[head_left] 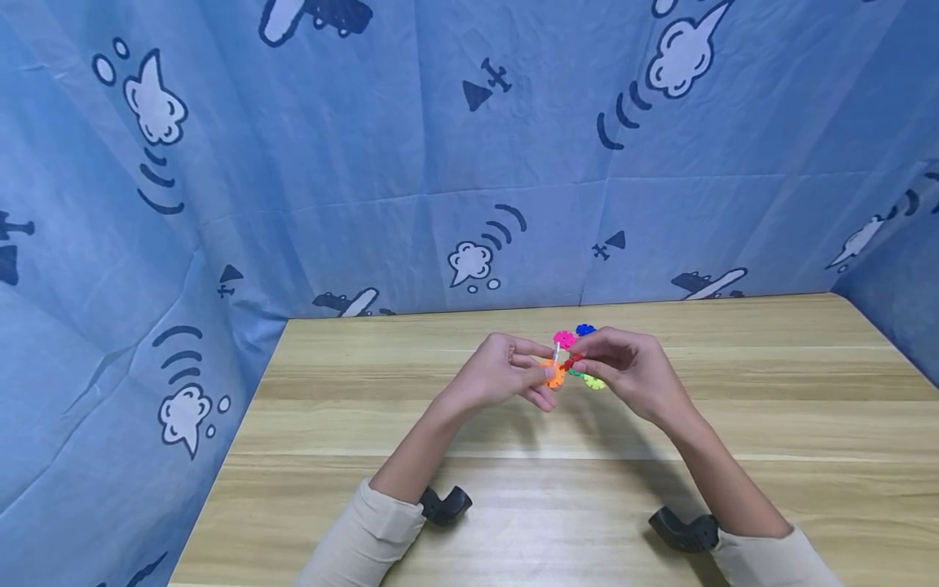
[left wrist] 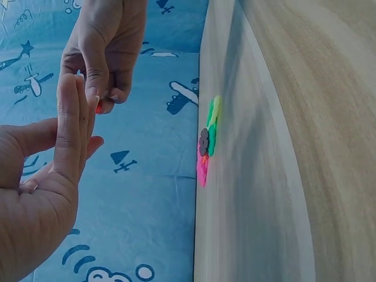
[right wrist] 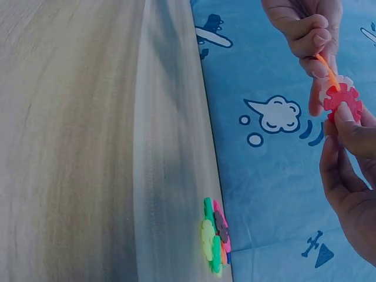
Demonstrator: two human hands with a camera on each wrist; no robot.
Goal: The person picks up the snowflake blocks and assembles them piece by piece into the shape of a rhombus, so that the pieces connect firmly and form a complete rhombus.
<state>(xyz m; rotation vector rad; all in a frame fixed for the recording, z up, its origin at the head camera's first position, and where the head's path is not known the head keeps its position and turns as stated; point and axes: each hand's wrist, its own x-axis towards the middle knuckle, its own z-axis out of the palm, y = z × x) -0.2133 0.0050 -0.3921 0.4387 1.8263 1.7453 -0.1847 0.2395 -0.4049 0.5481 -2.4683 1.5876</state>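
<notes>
Both hands meet in the air above the far part of the table, working on notched plastic snowflake discs. My left hand [head_left: 495,375] pinches an orange disc [head_left: 555,378] between thumb and fingers. A red disc [right wrist: 336,107] is pinched by my right hand [head_left: 637,373], its thumb flat over the face in the right wrist view. Close behind the red one shows a whitish disc [right wrist: 348,81]. The orange disc appears edge-on there, its end overlapping the red and whitish discs. In the left wrist view the left fingers hide most of these pieces.
Below the hands, near the table's back edge, lies a cluster of loose discs: pink [head_left: 564,338], blue [head_left: 585,329], yellow-green [head_left: 594,381], green [left wrist: 212,140] and dark grey [left wrist: 204,143]. A blue patterned curtain [head_left: 367,204] rises behind the wooden table [head_left: 330,432]. Black devices [head_left: 447,505] sit at both wrists.
</notes>
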